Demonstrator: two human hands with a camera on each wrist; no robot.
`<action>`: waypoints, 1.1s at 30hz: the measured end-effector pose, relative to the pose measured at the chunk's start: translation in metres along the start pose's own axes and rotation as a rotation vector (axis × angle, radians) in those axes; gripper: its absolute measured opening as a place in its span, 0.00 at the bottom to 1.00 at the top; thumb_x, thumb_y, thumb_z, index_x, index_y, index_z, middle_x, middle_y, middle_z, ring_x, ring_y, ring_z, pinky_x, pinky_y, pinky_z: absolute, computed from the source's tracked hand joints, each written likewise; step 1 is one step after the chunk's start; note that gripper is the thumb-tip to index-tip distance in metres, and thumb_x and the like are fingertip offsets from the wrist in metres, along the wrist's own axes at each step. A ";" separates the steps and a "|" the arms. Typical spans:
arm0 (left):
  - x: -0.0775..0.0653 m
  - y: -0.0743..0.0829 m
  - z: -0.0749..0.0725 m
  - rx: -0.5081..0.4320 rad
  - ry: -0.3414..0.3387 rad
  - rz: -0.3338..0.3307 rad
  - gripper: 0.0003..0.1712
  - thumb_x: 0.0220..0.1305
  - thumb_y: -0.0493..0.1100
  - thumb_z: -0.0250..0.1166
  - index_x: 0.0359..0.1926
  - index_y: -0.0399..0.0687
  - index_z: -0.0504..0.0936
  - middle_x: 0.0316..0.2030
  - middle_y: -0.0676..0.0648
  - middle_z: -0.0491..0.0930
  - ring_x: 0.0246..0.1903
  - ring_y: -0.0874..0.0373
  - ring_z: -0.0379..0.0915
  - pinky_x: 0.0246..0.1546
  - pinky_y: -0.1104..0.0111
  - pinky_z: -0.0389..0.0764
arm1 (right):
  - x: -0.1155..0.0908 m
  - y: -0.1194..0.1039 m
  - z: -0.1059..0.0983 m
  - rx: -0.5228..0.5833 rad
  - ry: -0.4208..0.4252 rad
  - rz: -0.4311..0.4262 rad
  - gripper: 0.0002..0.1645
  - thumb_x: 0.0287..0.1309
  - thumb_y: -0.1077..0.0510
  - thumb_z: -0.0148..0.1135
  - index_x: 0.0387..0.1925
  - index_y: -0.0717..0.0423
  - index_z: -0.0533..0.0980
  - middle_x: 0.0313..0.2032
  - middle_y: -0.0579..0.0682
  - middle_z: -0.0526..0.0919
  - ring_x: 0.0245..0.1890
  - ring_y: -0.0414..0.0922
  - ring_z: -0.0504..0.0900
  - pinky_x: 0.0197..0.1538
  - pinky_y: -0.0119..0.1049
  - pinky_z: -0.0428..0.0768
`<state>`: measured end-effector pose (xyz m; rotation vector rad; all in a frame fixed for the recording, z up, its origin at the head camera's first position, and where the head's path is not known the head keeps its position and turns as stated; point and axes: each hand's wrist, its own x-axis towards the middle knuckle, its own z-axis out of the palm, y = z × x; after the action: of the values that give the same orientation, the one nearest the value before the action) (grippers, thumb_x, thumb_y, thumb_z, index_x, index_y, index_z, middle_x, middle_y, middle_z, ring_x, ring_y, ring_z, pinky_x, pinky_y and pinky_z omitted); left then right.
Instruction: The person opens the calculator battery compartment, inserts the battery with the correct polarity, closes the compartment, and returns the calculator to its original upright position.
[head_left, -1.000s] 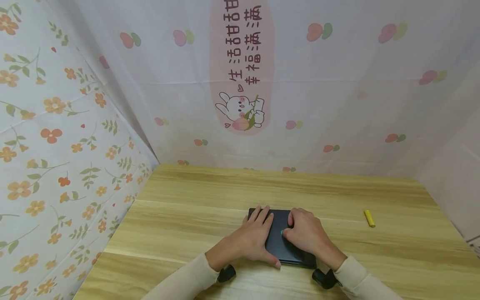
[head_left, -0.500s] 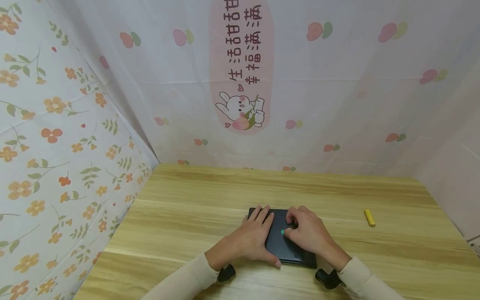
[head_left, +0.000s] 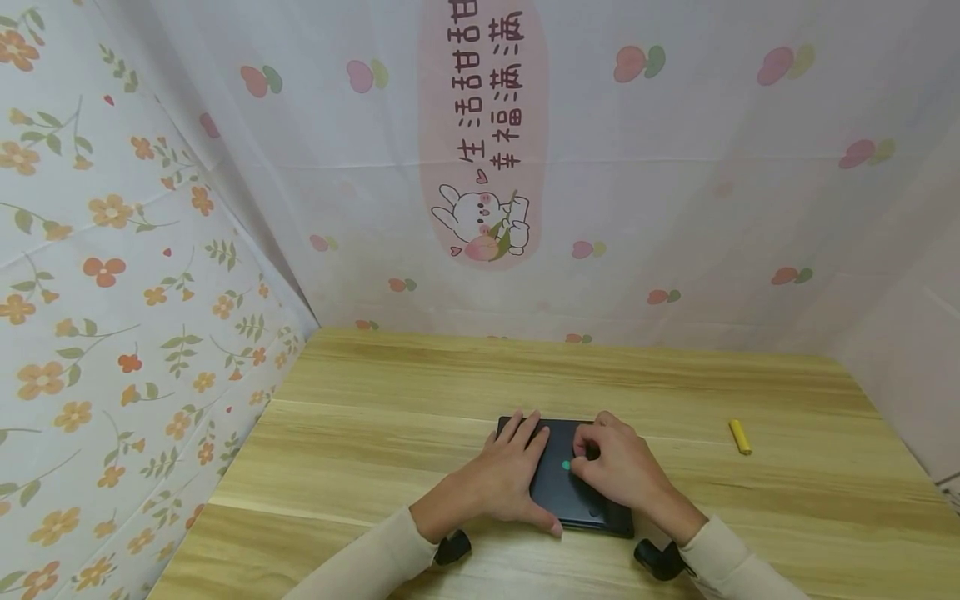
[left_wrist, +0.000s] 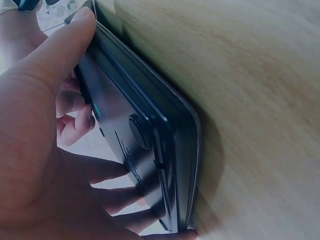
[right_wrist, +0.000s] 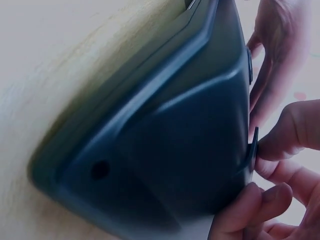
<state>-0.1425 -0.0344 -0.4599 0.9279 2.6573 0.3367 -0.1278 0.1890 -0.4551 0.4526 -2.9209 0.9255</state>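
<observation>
A flat black device (head_left: 566, 500) that looks like a calculator turned face down lies on the wooden table. My left hand (head_left: 510, 479) rests on its left part, fingers spread across the back and thumb at the near edge. Over the right part, my right hand (head_left: 618, 462) has its thumb and curled fingers close together. In the right wrist view, they pinch a thin raised black flap (right_wrist: 254, 147), seemingly a battery cover, at the device's back. A green spot (head_left: 566, 465) shows beside the right thumb. The left wrist view shows a round foot (left_wrist: 140, 131) on the back.
A yellow battery (head_left: 739, 437) lies on the wooden table (head_left: 390, 392) to the right of the device. White patterned cloth (head_left: 675, 192) hangs behind the table, and floral cloth (head_left: 112, 333) stands on the left. Black wrist cameras (head_left: 453, 547) sit under both wrists.
My right hand has shifted slightly right, with its wrist lower, uncovering more of the green spot. My left hand and the device have stayed in place.
</observation>
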 end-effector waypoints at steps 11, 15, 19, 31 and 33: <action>0.001 -0.001 0.001 -0.003 0.005 -0.005 0.76 0.54 0.82 0.76 0.89 0.46 0.56 0.88 0.41 0.45 0.87 0.41 0.39 0.77 0.39 0.63 | -0.004 0.013 -0.010 0.094 -0.083 -0.073 0.12 0.57 0.61 0.75 0.32 0.41 0.80 0.36 0.43 0.70 0.30 0.38 0.68 0.34 0.35 0.70; 0.000 -0.001 0.001 -0.003 0.007 -0.007 0.76 0.53 0.82 0.76 0.89 0.46 0.56 0.88 0.41 0.45 0.87 0.41 0.39 0.77 0.39 0.63 | -0.004 0.018 -0.015 0.141 -0.146 -0.082 0.10 0.60 0.60 0.76 0.37 0.42 0.82 0.39 0.45 0.71 0.29 0.37 0.70 0.33 0.34 0.74; 0.000 0.000 0.001 0.007 0.010 -0.008 0.76 0.53 0.83 0.75 0.89 0.47 0.56 0.88 0.42 0.45 0.87 0.41 0.40 0.77 0.39 0.64 | -0.004 0.023 -0.019 0.180 -0.193 -0.109 0.11 0.60 0.58 0.78 0.41 0.45 0.83 0.42 0.46 0.70 0.28 0.36 0.72 0.33 0.34 0.76; -0.001 0.001 0.000 0.014 0.008 -0.007 0.76 0.53 0.83 0.75 0.89 0.47 0.56 0.88 0.41 0.46 0.87 0.41 0.40 0.76 0.40 0.65 | -0.002 0.033 -0.030 0.226 -0.302 -0.189 0.22 0.54 0.59 0.84 0.48 0.45 0.83 0.47 0.48 0.69 0.33 0.38 0.74 0.37 0.33 0.79; -0.001 0.001 -0.001 0.017 0.010 -0.008 0.76 0.53 0.83 0.75 0.89 0.46 0.57 0.88 0.41 0.46 0.86 0.41 0.40 0.76 0.40 0.65 | -0.002 0.034 -0.031 0.232 -0.312 -0.192 0.22 0.55 0.60 0.84 0.49 0.45 0.83 0.48 0.48 0.70 0.34 0.38 0.74 0.38 0.33 0.79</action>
<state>-0.1414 -0.0342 -0.4588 0.9231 2.6759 0.3186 -0.1373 0.2334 -0.4490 0.9534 -2.9687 1.2721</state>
